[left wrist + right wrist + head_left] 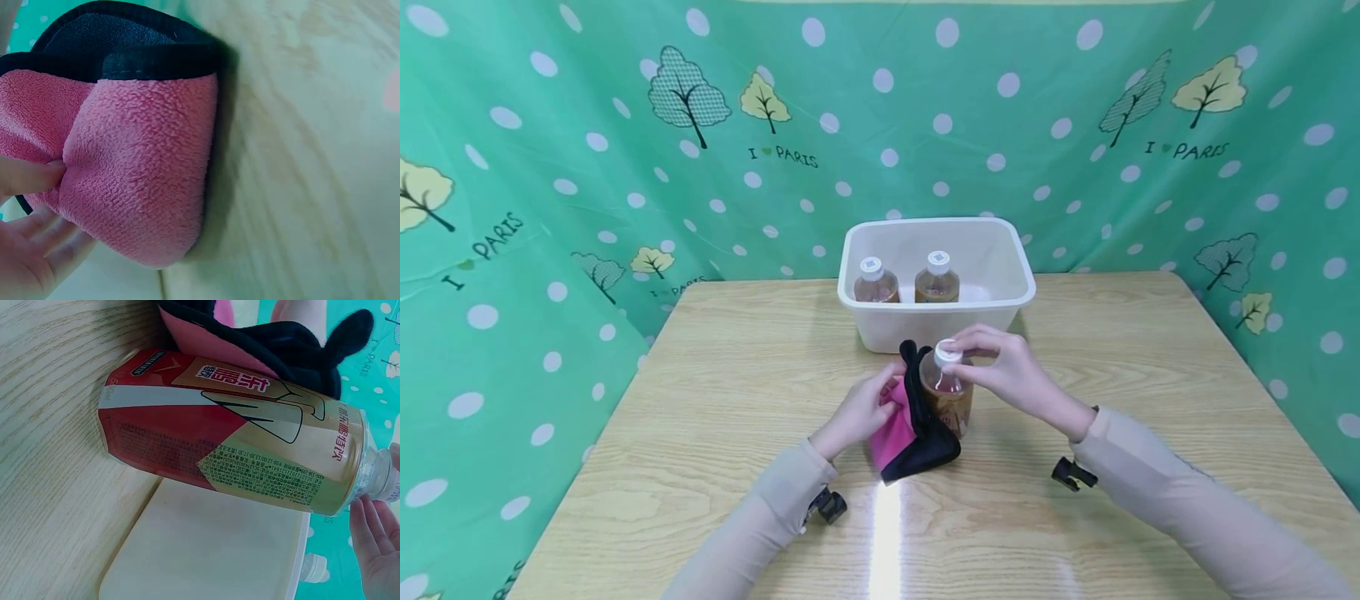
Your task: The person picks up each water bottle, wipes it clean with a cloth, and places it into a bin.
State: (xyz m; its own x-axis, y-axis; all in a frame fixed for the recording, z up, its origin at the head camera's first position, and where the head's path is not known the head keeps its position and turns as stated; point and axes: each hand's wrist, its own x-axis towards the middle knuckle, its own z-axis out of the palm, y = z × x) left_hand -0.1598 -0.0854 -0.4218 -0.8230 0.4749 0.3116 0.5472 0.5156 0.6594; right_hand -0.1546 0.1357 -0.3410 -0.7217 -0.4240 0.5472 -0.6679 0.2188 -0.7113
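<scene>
A drink bottle with a white cap stands upright on the table in the head view. My right hand pinches the cap between thumb and fingers. Red and gold printing covers the bottle in the right wrist view. Left of it is a soft pink fleece piece with black edging and a dark lining. My left hand pinches its pink side; in the left wrist view the thumb presses into the fleece. A black tab on the piece overlaps the bottle's upper side.
Just behind the bottle sits a white plastic bin. Inside it, two similar bottles stand, one at the left and one in the middle. A green dotted curtain hangs along the wooden table's back and sides.
</scene>
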